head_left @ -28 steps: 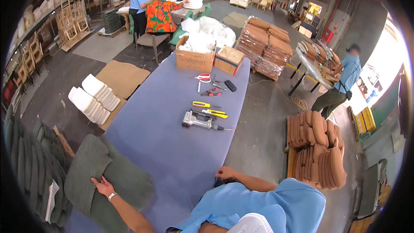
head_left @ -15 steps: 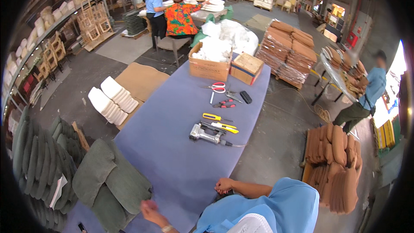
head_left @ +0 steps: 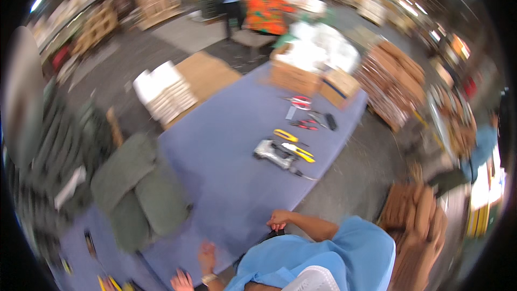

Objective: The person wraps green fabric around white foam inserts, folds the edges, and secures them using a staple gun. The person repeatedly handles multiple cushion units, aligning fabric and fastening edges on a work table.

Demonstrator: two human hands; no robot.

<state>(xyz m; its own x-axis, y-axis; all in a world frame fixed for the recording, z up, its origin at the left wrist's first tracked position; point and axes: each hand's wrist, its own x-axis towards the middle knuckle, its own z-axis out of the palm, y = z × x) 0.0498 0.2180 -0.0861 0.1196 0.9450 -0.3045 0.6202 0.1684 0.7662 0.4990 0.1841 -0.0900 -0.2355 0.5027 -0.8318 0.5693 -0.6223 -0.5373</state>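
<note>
My left hand (head_left: 207, 258) is over the near edge of the blue-grey covered table (head_left: 215, 183), smeared by motion; its fingers look loosely apart with nothing in them. Close to my body, my right hand (head_left: 279, 219) is closed by a small dark thing at the table's edge; what it grips, if anything, is hidden. Dark green cushions (head_left: 124, 172) lie overlapping on the table to the left. Farther up the table are a silver staple gun (head_left: 274, 153), a yellow-handled screwdriver (head_left: 285, 135), a yellow cutter knife (head_left: 304, 154), red-handled pliers (head_left: 305, 124) and red-handled scissors (head_left: 299, 102).
Another person's hand (head_left: 182, 281) shows at the lower edge. Two boxes, a carton (head_left: 293, 77) with white stuffing and a smaller box (head_left: 339, 87), stand at the far end. Green cushions (head_left: 43, 151) are stacked left, brown ones (head_left: 412, 215) right. People work farther off.
The view has swung, blurring the scene and shifting the tools right. My left hand has moved away from the green cushions. Another person's hand has appeared at the lower edge.
</note>
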